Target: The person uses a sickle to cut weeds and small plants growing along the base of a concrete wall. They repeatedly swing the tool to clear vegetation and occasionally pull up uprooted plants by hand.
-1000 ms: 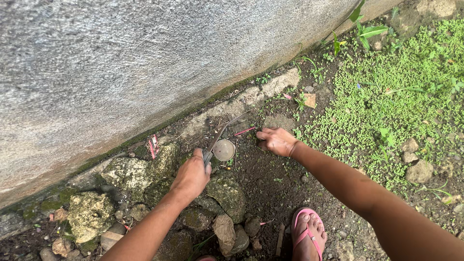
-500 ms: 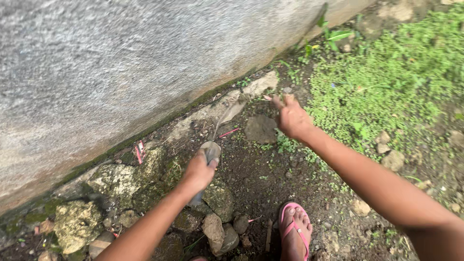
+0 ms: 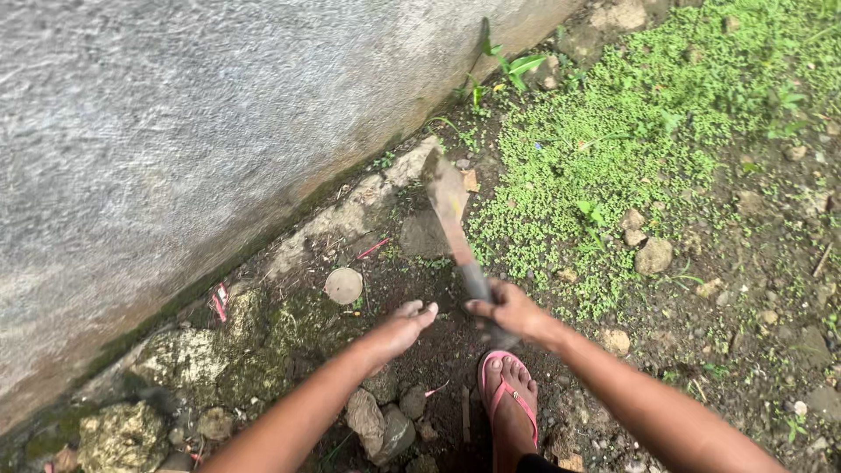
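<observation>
Both hands [image 3: 460, 320] low, right gripping blade [image 3: 448, 203], left beside handle

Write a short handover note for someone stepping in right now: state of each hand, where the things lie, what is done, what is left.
Right hand: closed on the handle of a long blade, tip raised toward the foot of the grey wall.
Left hand: empty, fingers loosely curled over the dark soil.
A round flat stone lies by the mossy rocks; a foot in a pink sandal stands behind the hands.
Done: a patch of soil is bare.
Left: green weeds cover the ground to the right.
</observation>
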